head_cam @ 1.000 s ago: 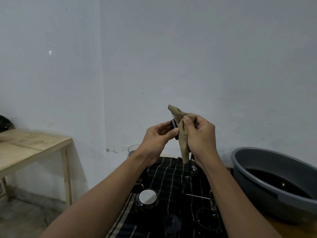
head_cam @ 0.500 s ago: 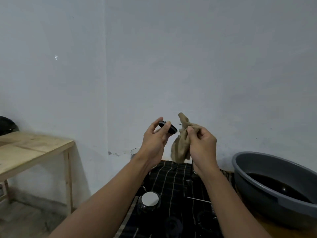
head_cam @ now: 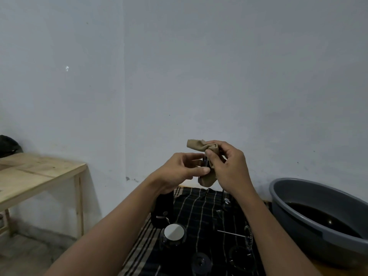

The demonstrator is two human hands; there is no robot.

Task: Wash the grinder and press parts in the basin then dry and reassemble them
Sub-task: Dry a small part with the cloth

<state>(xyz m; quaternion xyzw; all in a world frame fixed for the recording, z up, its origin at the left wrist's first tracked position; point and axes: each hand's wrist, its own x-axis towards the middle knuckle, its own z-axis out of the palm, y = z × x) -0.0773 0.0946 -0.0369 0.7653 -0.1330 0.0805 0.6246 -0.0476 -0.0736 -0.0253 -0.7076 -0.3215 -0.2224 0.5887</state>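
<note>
My left hand (head_cam: 184,169) pinches a small black round part (head_cam: 205,163) between thumb and fingers, held edge-on at chest height. My right hand (head_cam: 229,166) grips a tan cloth (head_cam: 201,146) bunched against that part; most of the part is hidden by cloth and fingers. Below, on a dark striped cloth (head_cam: 199,210), lie other parts: a round piece with a white top (head_cam: 173,232), a black cylinder (head_cam: 162,208), a thin metal rod (head_cam: 231,233) and dark round pieces near the bottom edge.
A grey basin (head_cam: 294,196) holding dark water stands at the right. A wooden side table (head_cam: 39,172) stands at the left against the wall, with a dark object (head_cam: 9,145) on its far end.
The left hand had lifted the black part away from the cloth; now both hands are together again, the cloth wrapped against the part. Both hands sit slightly lower in view.
</note>
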